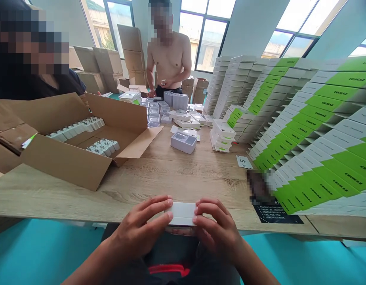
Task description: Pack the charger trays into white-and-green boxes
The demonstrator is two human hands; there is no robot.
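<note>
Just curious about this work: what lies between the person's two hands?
A flat white box, held between the left hand and right hand, as the head view shows.

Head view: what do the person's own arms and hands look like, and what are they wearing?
The left hand and right hand are bare, with no gloves, rings or wristbands visible. The left forearm and right forearm show no sleeves or watch. Below them is dark clothing with a red band; the type of garment cannot be told.
</note>
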